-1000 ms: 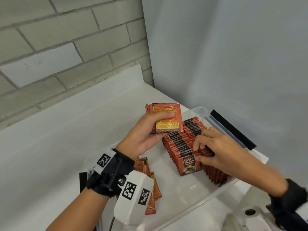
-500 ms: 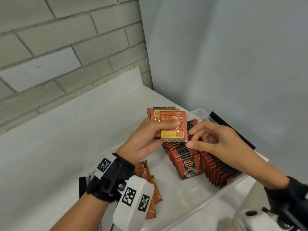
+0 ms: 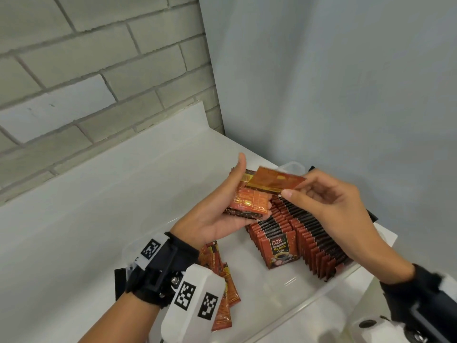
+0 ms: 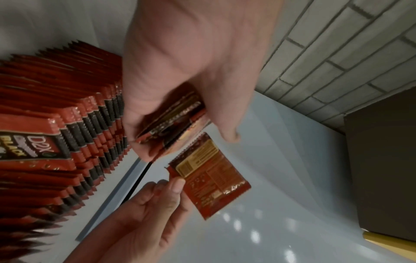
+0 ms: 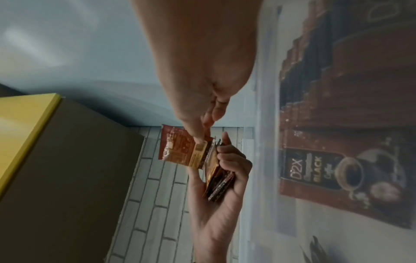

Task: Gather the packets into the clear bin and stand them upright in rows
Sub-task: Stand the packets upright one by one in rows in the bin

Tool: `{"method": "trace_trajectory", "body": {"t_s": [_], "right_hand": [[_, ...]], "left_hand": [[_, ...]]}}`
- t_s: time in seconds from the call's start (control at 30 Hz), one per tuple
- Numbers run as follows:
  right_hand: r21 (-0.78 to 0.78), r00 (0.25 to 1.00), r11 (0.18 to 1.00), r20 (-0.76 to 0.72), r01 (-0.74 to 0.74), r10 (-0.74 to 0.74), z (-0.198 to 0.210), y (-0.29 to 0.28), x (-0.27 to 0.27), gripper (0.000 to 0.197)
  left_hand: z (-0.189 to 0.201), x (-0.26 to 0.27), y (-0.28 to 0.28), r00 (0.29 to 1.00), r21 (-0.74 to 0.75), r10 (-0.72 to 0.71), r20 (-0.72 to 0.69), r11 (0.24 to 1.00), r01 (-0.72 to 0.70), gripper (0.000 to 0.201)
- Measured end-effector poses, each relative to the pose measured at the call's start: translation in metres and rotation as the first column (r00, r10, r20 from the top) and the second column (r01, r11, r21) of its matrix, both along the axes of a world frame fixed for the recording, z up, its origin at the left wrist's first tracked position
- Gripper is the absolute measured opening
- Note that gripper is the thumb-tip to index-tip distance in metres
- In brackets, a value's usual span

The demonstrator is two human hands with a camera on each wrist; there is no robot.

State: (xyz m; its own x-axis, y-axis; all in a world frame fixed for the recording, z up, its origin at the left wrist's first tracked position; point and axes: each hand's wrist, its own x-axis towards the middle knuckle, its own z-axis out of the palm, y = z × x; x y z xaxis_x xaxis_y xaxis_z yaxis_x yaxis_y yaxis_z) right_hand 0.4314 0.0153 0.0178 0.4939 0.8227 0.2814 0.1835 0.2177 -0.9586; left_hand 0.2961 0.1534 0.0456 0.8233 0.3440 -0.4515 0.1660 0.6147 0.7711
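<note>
My left hand (image 3: 222,214) cradles a small stack of red-orange coffee packets (image 3: 247,204) above the clear bin (image 3: 309,300), thumb raised. The stack (image 4: 171,122) shows in the left wrist view, held between fingers and thumb. My right hand (image 3: 319,201) pinches one single packet (image 3: 277,181) by its edge, just off the top of the stack; the same packet (image 4: 209,176) (image 5: 180,149) appears in both wrist views. Two rows of packets (image 3: 296,233) stand upright in the bin's right part, the front one reading "D2X Black Coffee" (image 3: 280,248).
Several loose packets (image 3: 222,280) lie flat in the bin's left end, partly behind my left wrist camera. The bin sits on a white counter (image 3: 99,206) in a corner between a grey brick wall and a pale blue wall. A black lid clip (image 3: 371,215) edges the far side.
My right hand left the standing rows, rose to the stack and took one packet off its top. My left thumb lifted off the stack's face.
</note>
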Motion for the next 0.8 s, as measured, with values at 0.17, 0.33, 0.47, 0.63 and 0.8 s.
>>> {"method": "trace_trajectory", "body": {"t_s": [0.17,0.33,0.47,0.63,0.8], "right_hand": [[0.039,0.991,0.999,0.133,-0.026,0.02,-0.0046,-0.0008,0.0013,0.013],[0.007,0.984,1.0,0.178,-0.03,0.028,-0.0067,0.0004,0.0032,0.02],[-0.053,0.999,0.997,0.018,-0.05,0.051,-0.0035,0.0006,0.0022,0.018],[-0.126,0.957,0.973,-0.241,-0.193,0.159,-0.0034,0.0037,0.0031,0.077],[-0.253,0.967,0.941,-0.179,-0.225,0.183,0.0003,0.0013,0.0002,0.041]], "left_hand": [[-0.0027,-0.0001,-0.0005,1.0,-0.009,-0.025,0.005,1.0,0.025,0.016],[-0.0011,-0.0009,-0.0007,0.999,0.018,-0.023,0.022,1.0,0.023,0.015],[-0.0028,0.0011,0.0004,0.987,0.018,0.1,0.124,0.994,-0.103,0.039],[-0.0024,0.0031,0.0011,0.921,0.0,0.242,0.306,0.967,-0.254,0.035],[-0.0034,0.0024,-0.0026,0.913,0.019,0.216,0.346,0.971,-0.237,0.036]]}}
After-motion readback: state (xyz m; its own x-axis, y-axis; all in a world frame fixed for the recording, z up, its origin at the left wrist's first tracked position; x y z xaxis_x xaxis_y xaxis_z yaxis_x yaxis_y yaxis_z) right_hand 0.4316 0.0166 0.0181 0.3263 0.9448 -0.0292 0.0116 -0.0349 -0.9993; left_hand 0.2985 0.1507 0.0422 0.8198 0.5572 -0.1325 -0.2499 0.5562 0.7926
